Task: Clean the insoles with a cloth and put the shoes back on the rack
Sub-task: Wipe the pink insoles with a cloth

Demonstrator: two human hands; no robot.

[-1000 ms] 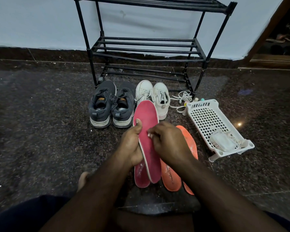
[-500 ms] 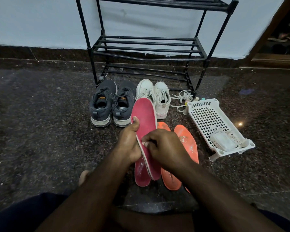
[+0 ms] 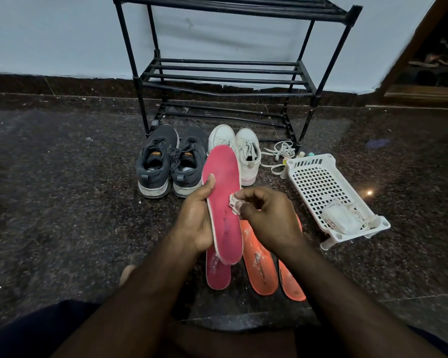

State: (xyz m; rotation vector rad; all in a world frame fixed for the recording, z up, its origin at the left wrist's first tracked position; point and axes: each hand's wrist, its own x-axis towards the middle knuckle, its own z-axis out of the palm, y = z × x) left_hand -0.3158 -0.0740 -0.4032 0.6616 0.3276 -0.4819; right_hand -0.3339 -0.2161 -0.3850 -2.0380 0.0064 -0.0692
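Observation:
My left hand (image 3: 195,218) grips a pink insole (image 3: 224,200) by its left edge and holds it up, toe end away from me. My right hand (image 3: 267,218) pinches a small whitish cloth (image 3: 234,204) against the insole's right side. A second pink insole (image 3: 217,272) lies on the floor under it. Two orange insoles (image 3: 259,267) lie to the right, partly hidden by my right arm. A dark grey pair of shoes (image 3: 170,161) and a white pair (image 3: 246,151) stand in front of the black shoe rack (image 3: 225,73).
A white perforated plastic basket (image 3: 318,182) lies tilted on the floor at the right, with a whitish bundle in its near end. Loose white laces (image 3: 279,151) and small bottles lie by its far end. The floor is dark speckled stone. A wooden door frame stands at far right.
My right hand has shifted right toward the insole's edge, and the cloth now shows between its fingers. The pink insole is tilted flatter toward me, showing more of its top face.

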